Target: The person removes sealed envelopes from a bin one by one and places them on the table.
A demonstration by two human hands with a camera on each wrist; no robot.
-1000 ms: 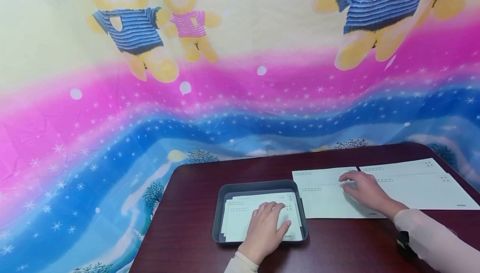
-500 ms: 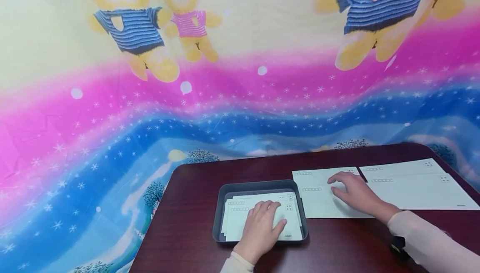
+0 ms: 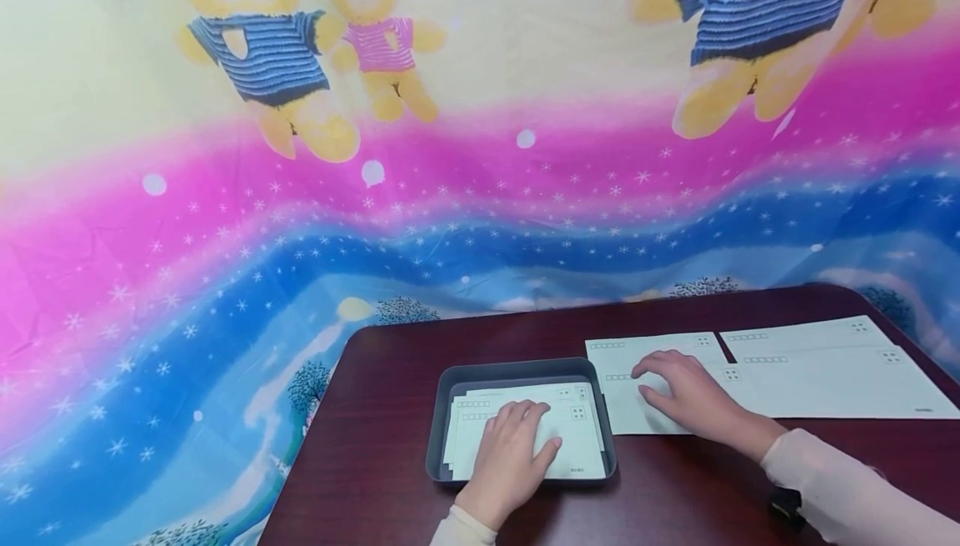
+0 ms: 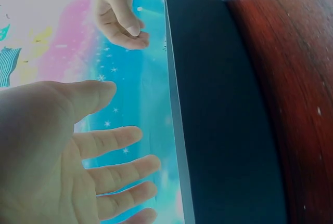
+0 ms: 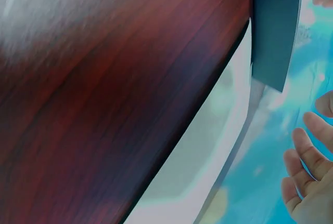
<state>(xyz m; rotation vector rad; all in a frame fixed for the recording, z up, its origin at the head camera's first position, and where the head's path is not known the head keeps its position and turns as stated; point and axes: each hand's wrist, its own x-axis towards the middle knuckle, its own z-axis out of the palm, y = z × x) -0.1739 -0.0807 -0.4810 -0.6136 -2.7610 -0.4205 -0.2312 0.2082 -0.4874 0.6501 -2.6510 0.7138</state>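
White envelopes (image 3: 576, 446) printed with small boxes lie stacked in a dark grey tray (image 3: 432, 438). Above them hovers my left hand (image 3: 502, 458), fingers spread and relaxed; the left wrist view has this hand (image 4: 47, 146) higher than the tray wall (image 4: 218, 104), holding nothing. To the right, my right hand (image 3: 693, 400) hangs with loosely bent fingers over the left group of envelopes (image 3: 637, 350) on the table. In the right wrist view the right hand (image 5: 315, 177) is bare, apart from the envelopes. Its forearm and hand hide part of that group.
A second group of envelopes (image 3: 832, 383) lies overlapped at the table's right. The dark red wooden table (image 3: 367, 446) ends at a rounded back edge before a printed cloth (image 3: 480, 171) with bears and snowflakes. A dark object (image 3: 786, 506) shows under the right sleeve.
My right hand has moved left across the left group of envelopes, uncovering its right part. My left hand has drifted slightly left and toward the near side. The tray and envelopes stay put.
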